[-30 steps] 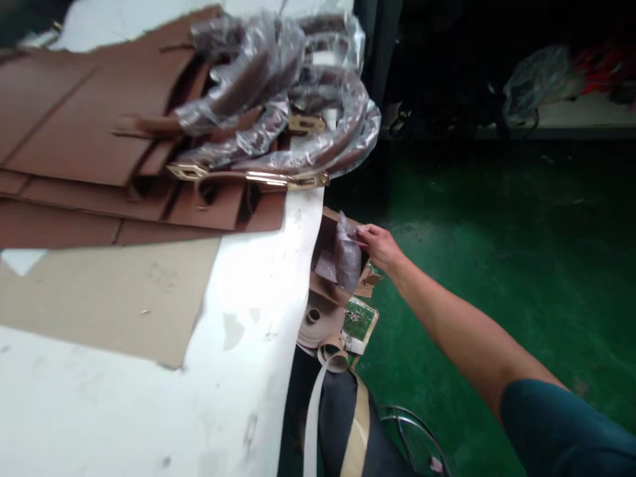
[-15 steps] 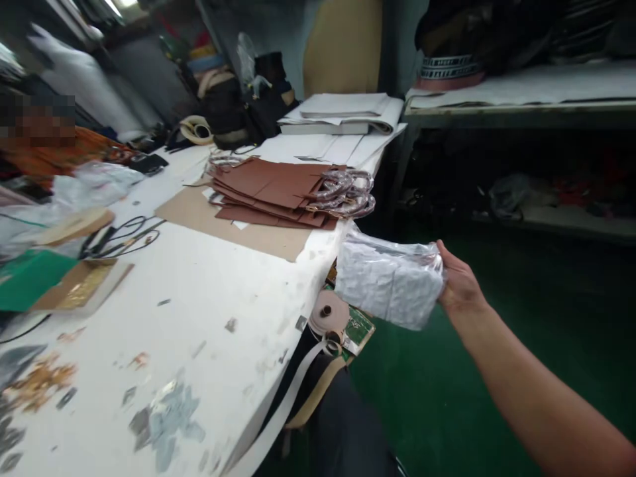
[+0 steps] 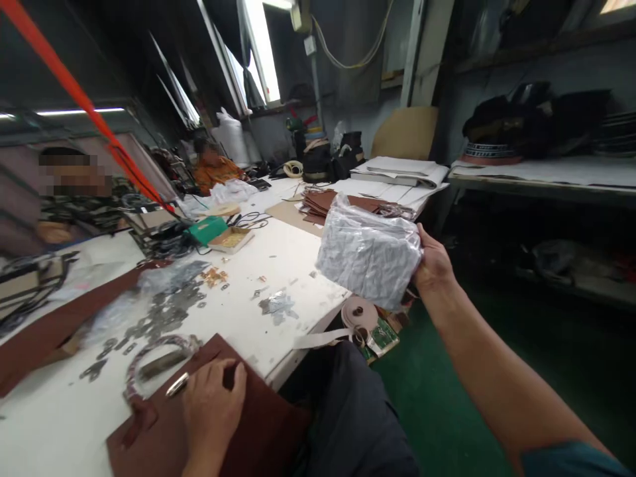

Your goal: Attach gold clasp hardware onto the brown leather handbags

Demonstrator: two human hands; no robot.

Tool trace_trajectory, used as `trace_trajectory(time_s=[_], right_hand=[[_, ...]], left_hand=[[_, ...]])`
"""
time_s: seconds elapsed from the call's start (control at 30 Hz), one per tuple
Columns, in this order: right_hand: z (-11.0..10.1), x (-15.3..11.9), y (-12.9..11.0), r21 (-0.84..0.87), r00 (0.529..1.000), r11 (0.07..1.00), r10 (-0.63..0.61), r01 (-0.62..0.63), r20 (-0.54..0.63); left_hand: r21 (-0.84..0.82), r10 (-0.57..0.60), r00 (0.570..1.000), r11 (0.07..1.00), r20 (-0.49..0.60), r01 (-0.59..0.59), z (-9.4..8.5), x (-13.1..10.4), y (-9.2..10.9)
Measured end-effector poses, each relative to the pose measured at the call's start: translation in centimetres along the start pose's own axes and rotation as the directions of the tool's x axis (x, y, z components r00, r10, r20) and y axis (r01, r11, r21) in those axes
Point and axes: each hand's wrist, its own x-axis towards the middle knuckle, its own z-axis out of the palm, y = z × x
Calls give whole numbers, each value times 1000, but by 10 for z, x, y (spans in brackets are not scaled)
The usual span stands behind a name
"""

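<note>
My right hand [image 3: 433,260] is closed on the right edge of a clear plastic bag [image 3: 370,255] packed with something pale grey-white. The bag is held up over the table's right edge. At the lower left, my left hand [image 3: 213,401] lies with curled fingers on a brown bag panel [image 3: 268,414]. A short, shiny silver metal end [image 3: 177,385] sticks out on the hand's left side; the rest of that thing is hidden. An arched, plastic-wrapped handle [image 3: 132,377] is joined to the panel.
The white table [image 3: 291,268] carries loose metal pieces [image 3: 171,311], gold-coloured pieces [image 3: 213,277] and a small open box [image 3: 231,240]. Brown panels [image 3: 318,204] are stacked farther back. A tape roll [image 3: 359,313] sits below the table edge. Two people are across the table.
The view has swung left and up. My left hand and the brown panel have come into view. My right hand still holds the plastic bag, now nearer and in front of the stacked panels.
</note>
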Motion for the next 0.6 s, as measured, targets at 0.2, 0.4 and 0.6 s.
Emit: trace_trajectory(time_s=[0.2, 0.4, 0.6], right_hand=[[68, -36, 61, -47, 987, 986, 160, -159, 24], [102, -38, 142, -51, 932, 938, 346, -343, 105], [128, -58, 224, -31, 870, 870, 493, -492, 30]], left_hand=[[-442, -242, 970, 867, 34, 232, -12, -11, -11], [-708, -364, 902, 572, 232, 413, -23, -22, -19], [-859, -236, 855, 124, 461, 497, -28, -26, -25]])
